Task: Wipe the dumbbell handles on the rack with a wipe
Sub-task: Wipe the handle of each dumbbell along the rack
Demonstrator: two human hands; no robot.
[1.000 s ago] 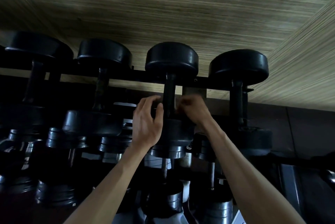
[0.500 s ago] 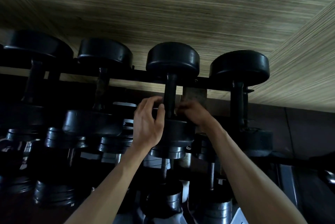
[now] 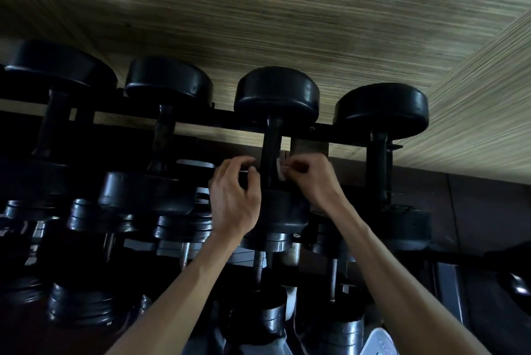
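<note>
Dim, underexposed rack; wide-angle distortion

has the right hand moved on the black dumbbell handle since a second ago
Yes, slightly. The right hand, pinching a small white wipe, has slid down the black dumbbell handle, away from the black rack bar.

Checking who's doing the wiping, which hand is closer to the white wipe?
Right. The right hand pinches the wipe against the handle; the left hand sits across the handle from it.
</note>
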